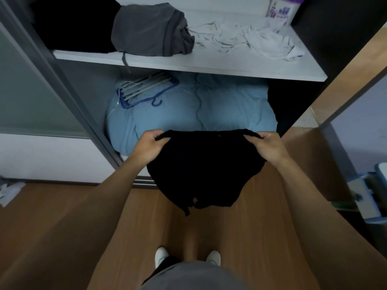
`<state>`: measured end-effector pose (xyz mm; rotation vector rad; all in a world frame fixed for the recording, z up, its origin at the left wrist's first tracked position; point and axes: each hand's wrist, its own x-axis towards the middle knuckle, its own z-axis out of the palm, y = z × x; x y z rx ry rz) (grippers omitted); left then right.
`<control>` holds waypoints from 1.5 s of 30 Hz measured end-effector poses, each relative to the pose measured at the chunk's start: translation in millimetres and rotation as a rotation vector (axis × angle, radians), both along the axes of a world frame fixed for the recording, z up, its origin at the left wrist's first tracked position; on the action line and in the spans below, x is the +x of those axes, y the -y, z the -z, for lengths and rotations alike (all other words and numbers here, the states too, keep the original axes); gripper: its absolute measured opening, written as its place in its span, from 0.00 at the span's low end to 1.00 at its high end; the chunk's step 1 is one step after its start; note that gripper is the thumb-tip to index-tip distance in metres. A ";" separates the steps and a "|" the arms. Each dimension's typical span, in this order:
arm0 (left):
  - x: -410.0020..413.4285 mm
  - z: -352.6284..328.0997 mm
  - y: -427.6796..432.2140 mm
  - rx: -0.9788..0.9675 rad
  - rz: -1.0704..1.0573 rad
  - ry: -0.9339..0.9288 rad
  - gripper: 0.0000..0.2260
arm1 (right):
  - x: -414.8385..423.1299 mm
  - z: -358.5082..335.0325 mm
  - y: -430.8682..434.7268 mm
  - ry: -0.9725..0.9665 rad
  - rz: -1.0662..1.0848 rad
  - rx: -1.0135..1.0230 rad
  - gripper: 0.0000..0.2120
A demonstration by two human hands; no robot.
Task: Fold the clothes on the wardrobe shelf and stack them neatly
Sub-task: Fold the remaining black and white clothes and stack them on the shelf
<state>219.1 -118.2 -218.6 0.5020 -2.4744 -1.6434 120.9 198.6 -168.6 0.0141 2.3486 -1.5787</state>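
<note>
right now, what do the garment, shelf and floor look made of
The garment looks like soft matte black cloth, maybe knit: it hangs limp. The shelf seems a smooth white board, probably laminate: flat face, straight edge. The floor is wood or wood-look laminate: brown, faint plank lines, slight sheen.

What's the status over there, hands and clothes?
Left hand, right hand grip top edge of black garment. It hangs unfolded. On shelf: grey garment, white garment, crumpled. Nothing blocks.
</note>
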 end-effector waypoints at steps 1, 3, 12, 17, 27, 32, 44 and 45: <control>0.2 -1.9 3.3 -0.018 0.060 0.035 0.15 | 0.6 3.8 -1.9 0.042 0.015 0.021 0.11; 4.9 -7.3 10.9 -0.078 0.246 0.156 0.13 | 0.0 12.3 -5.0 0.098 0.081 0.082 0.12; 6.2 6.3 -5.8 -0.122 0.230 0.189 0.14 | 13.5 36.1 6.9 0.161 0.212 0.173 0.16; 6.0 7.5 -43.5 0.171 -0.061 0.167 0.17 | 31.7 37.6 31.0 0.321 0.184 0.038 0.21; 5.5 -5.7 -83.9 0.245 0.215 0.140 0.20 | 56.2 22.3 82.7 0.355 0.039 -0.072 0.24; 7.4 -4.8 -80.4 0.279 0.076 0.031 0.16 | 52.9 13.8 81.5 0.392 0.243 -0.221 0.20; 3.5 2.4 -89.5 0.024 0.168 -0.057 0.20 | 67.7 1.6 94.7 0.302 0.070 -0.156 0.20; 3.7 2.6 -87.8 0.004 0.182 -0.061 0.20 | 67.1 1.1 93.7 0.311 0.060 -0.167 0.20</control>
